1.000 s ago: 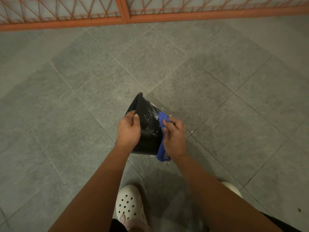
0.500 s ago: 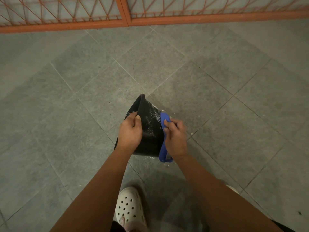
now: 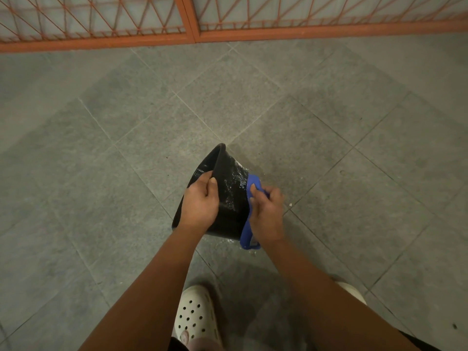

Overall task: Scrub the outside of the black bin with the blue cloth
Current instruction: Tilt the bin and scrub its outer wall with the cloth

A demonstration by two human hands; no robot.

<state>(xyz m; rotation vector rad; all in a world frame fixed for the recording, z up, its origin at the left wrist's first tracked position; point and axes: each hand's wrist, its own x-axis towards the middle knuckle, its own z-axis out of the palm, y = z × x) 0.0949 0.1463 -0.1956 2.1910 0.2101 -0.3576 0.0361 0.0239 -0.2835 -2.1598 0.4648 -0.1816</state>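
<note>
The black bin [image 3: 231, 198] lies tipped on its side on the tiled floor, its mouth turned to the left and its outer wall wet with white suds. My left hand [image 3: 201, 202] grips the bin's rim, thumb on the outside and fingers curled over the edge. My right hand [image 3: 266, 214] holds the blue cloth [image 3: 249, 231] against the right side of the bin. The cloth shows above my fingers and hangs down below my wrist.
Grey floor tiles [image 3: 354, 198] stretch all around, with small white flecks and wet spots near the bin. An orange metal grille [image 3: 192, 24] runs along the far edge. My white perforated clog [image 3: 193, 315] stands just below the bin; a second shoe [image 3: 352, 292] shows behind my right arm.
My right hand with the cloth has slid slightly up along the bin's side. My left hand keeps its grip on the rim and the bin stays tipped.
</note>
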